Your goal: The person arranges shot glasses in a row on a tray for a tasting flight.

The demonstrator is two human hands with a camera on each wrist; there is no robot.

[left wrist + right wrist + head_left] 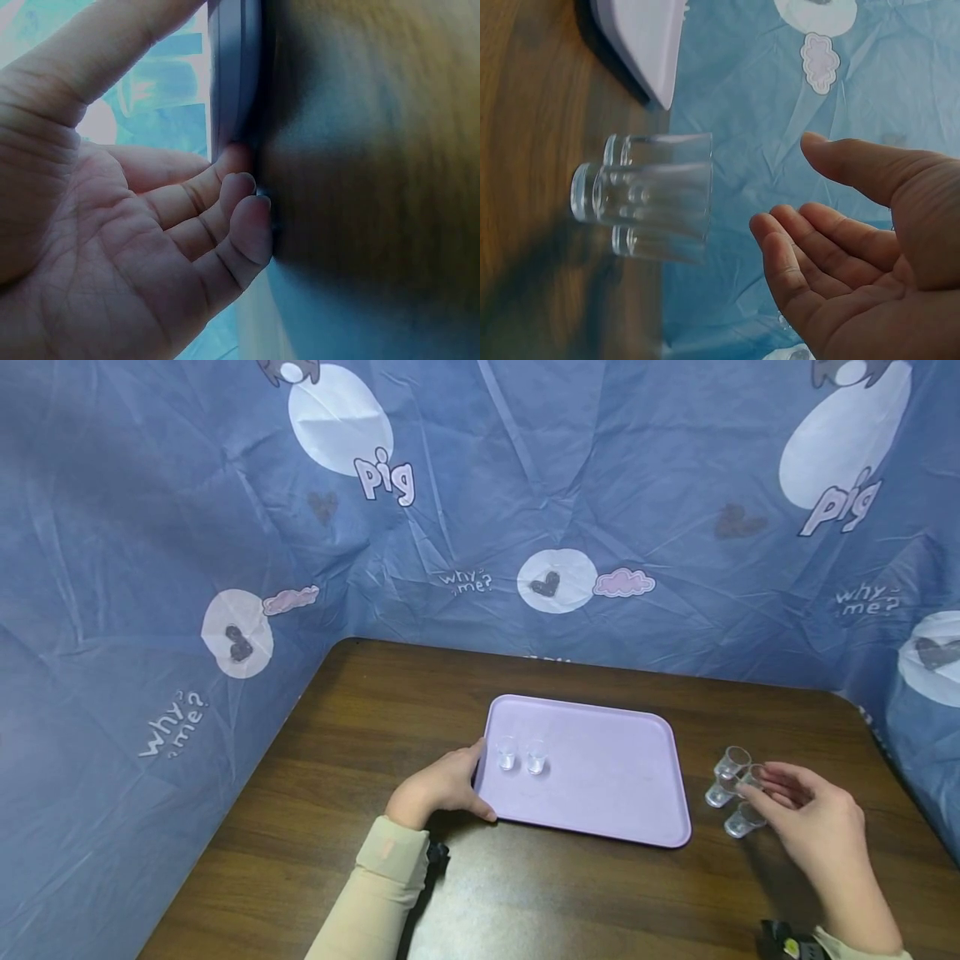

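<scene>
A light purple tray [592,777] lies on the wooden table. Two small clear glasses stand in its left part, one [507,753] beside the other [536,757]. My left hand [442,785] touches the tray's left edge, fingers and thumb spread along it; in the left wrist view the fingertips of the hand [150,217] are at the tray's rim [236,67]. To the right of the tray several clear glasses [742,821] stand close together. My right hand [817,818] is over them, thumb and fingers apart; in the right wrist view the hand [855,247] is clear of the glasses [652,193].
Blue printed fabric [450,527] hangs behind and to the left of the table. The brown wooden table top [570,893] extends around the tray, with its rounded far corners near the fabric.
</scene>
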